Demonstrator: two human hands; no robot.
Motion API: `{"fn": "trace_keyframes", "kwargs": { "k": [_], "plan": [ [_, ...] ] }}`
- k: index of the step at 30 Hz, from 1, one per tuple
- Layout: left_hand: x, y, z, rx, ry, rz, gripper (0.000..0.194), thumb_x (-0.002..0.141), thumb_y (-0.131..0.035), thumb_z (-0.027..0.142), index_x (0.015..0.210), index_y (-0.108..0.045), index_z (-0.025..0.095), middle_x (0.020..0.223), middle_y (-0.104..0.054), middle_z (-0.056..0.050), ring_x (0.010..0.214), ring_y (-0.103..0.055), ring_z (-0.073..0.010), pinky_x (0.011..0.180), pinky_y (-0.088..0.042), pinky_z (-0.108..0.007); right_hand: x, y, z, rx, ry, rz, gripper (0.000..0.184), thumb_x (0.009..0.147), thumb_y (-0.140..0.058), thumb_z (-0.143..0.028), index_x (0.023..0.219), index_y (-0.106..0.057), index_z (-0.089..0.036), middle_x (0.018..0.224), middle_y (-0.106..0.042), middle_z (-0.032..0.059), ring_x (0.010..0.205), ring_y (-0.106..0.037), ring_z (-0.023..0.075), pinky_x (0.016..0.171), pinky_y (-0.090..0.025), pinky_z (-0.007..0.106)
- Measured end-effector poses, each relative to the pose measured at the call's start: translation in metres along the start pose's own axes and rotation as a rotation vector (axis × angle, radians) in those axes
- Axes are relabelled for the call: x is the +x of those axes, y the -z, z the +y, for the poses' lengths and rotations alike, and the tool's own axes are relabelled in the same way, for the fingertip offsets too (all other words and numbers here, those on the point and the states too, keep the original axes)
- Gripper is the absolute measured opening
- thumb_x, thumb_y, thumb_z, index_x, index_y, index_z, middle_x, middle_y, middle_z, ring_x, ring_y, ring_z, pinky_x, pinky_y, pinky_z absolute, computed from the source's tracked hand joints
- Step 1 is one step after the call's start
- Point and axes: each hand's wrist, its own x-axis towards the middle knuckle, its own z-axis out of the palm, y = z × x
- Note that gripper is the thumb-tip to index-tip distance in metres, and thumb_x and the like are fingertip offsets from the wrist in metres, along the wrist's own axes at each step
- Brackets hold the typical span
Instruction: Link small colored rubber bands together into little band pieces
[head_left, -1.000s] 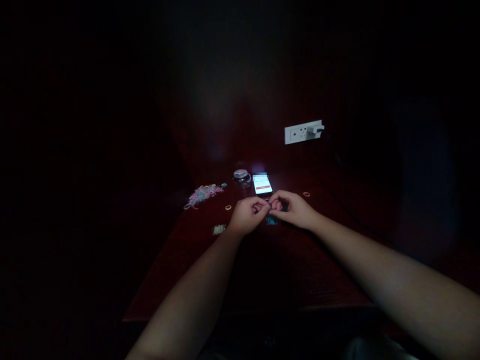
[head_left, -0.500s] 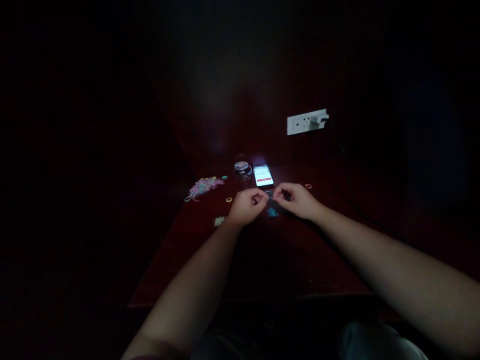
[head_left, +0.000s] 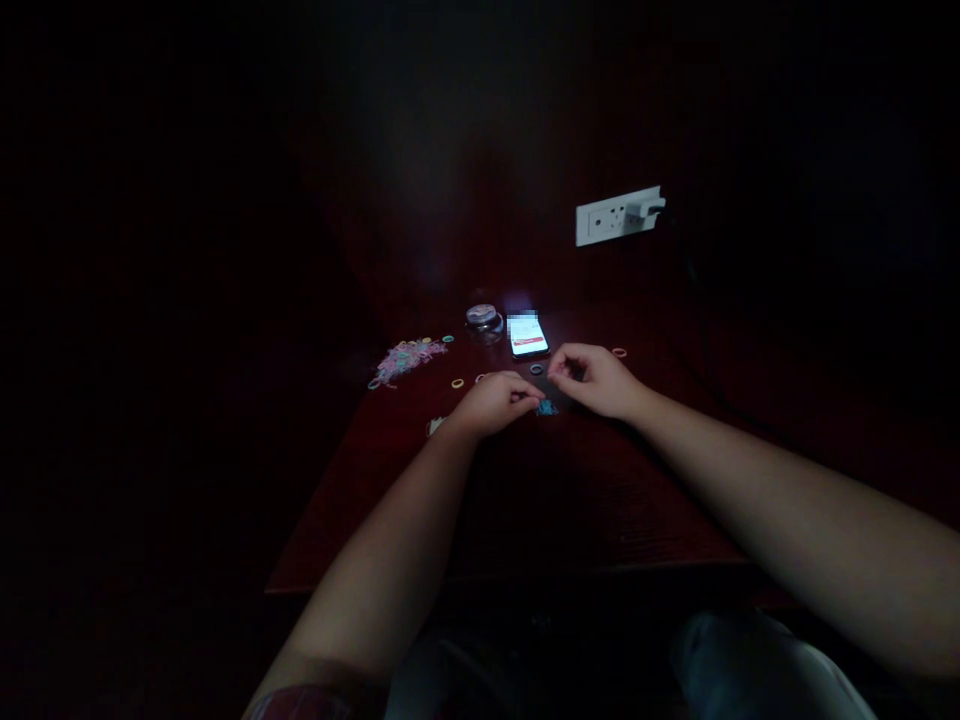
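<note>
My left hand (head_left: 495, 402) reaches low over the table, thumb and fingertips pinched together at the left edge of a small pile of blue rubber bands (head_left: 547, 408). Whether a band is between those fingertips is too small to see. My right hand (head_left: 596, 380) is curled in a pinch just right of a light blue-grey ring-shaped band (head_left: 536, 369). What it holds, if anything, cannot be made out. A pale yellowish pile of bands (head_left: 436, 427) lies partly hidden behind my left wrist.
A large heap of mixed pastel bands (head_left: 409, 360) lies at the left, with a yellow ring (head_left: 457, 384) nearer. Behind stand a round lidded jar (head_left: 484, 322) and a lit phone (head_left: 529, 338). A pink ring (head_left: 619, 352) lies right. A wall socket (head_left: 619, 216) holds a plug and cable.
My left hand has moved away from my right hand, down to the blue bands. My right hand stays pinched near the same place. The camera view has tilted slightly downward.
</note>
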Motion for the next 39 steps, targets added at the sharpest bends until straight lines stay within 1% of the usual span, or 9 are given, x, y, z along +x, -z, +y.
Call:
{"fn": "trace_keyframes", "kwargs": {
  "k": [4,8,15,19,23,29,32,35,39],
  "plan": [
    [0.001,-0.002,-0.002,0.034,0.045,0.022,0.021,0.082,-0.060,0.027,0.097,-0.073,0.022,0.090,-0.069,-0.003,0.074,-0.061,-0.0124,0.069,-0.047,-0.024,0.000,-0.001,-0.001,0.005,-0.009,-0.002,0.009,0.076,-0.058,-0.025,0.074,-0.059,-0.015,0.067,-0.057,0.0022,0.060,-0.050,0.0127,0.057,-0.041,0.026],
    [0.000,-0.003,-0.003,0.059,0.040,0.038,0.023,0.082,-0.059,0.026,0.100,-0.072,0.021,0.092,-0.069,-0.003,0.071,-0.060,-0.0119,0.069,-0.047,-0.025,0.000,-0.001,0.000,0.006,-0.001,-0.002,0.009,0.076,-0.058,-0.024,0.074,-0.059,-0.016,0.067,-0.057,0.0023,0.061,-0.050,0.0131,0.058,-0.042,0.027],
    [-0.003,0.000,-0.004,0.040,0.020,0.048,0.025,0.076,-0.057,0.012,0.095,-0.071,0.020,0.091,-0.069,-0.003,0.075,-0.060,-0.0117,0.073,-0.048,-0.025,0.000,-0.001,0.002,0.003,-0.021,-0.004,0.010,0.076,-0.058,-0.025,0.074,-0.059,-0.016,0.068,-0.059,0.0027,0.061,-0.051,0.0129,0.058,-0.042,0.026],
    [-0.004,0.000,-0.003,0.037,-0.029,0.003,0.025,0.075,-0.062,0.015,0.097,-0.071,0.022,0.093,-0.066,-0.003,0.076,-0.059,-0.0122,0.074,-0.049,-0.026,0.000,-0.001,0.002,-0.006,-0.030,-0.008,0.010,0.077,-0.058,-0.026,0.076,-0.060,-0.015,0.068,-0.059,0.0028,0.061,-0.051,0.0127,0.057,-0.042,0.025],
    [-0.003,-0.001,-0.005,0.026,-0.017,-0.011,0.023,0.076,-0.064,0.018,0.098,-0.071,0.022,0.094,-0.066,-0.003,0.076,-0.059,-0.0119,0.074,-0.049,-0.026,0.000,-0.001,0.001,-0.008,-0.025,-0.016,0.011,0.077,-0.057,-0.026,0.076,-0.060,-0.015,0.067,-0.059,0.0022,0.061,-0.051,0.0124,0.057,-0.042,0.025],
    [-0.003,0.000,-0.007,0.113,0.039,0.083,0.011,0.074,-0.067,0.025,0.082,-0.072,0.019,0.082,-0.066,-0.003,0.072,-0.059,-0.0134,0.069,-0.048,-0.026,0.000,-0.001,0.004,-0.036,-0.010,-0.035,0.011,0.078,-0.055,-0.024,0.075,-0.059,-0.015,0.069,-0.059,0.0031,0.062,-0.051,0.0128,0.059,-0.042,0.025],
    [-0.003,0.001,-0.008,0.159,0.032,0.062,0.012,0.075,-0.061,0.019,0.079,-0.072,0.019,0.082,-0.068,-0.002,0.074,-0.061,-0.0142,0.073,-0.049,-0.027,0.000,0.001,0.006,-0.151,0.011,-0.081,0.010,0.079,-0.054,-0.022,0.076,-0.060,-0.016,0.071,-0.061,0.0033,0.064,-0.054,0.0134,0.062,-0.043,0.025],
    [-0.003,0.000,-0.008,0.155,0.010,0.027,0.019,0.072,-0.057,0.011,0.078,-0.073,0.019,0.085,-0.070,-0.002,0.080,-0.063,-0.0148,0.080,-0.049,-0.027,0.001,0.006,0.009,-0.363,0.054,-0.143,0.010,0.077,-0.054,-0.018,0.075,-0.063,-0.017,0.075,-0.063,0.0042,0.069,-0.056,0.0147,0.066,-0.042,0.026],
    [-0.003,0.001,-0.008,0.133,-0.012,0.023,0.018,0.071,-0.057,0.010,0.075,-0.072,0.019,0.090,-0.070,-0.002,0.085,-0.064,-0.0152,0.083,-0.050,-0.028,0.002,0.011,0.012,-0.524,0.003,-0.250,0.009,0.072,-0.059,-0.016,0.069,-0.067,-0.019,0.075,-0.066,0.0041,0.070,-0.058,0.0160,0.066,-0.041,0.027]
  ]
}}
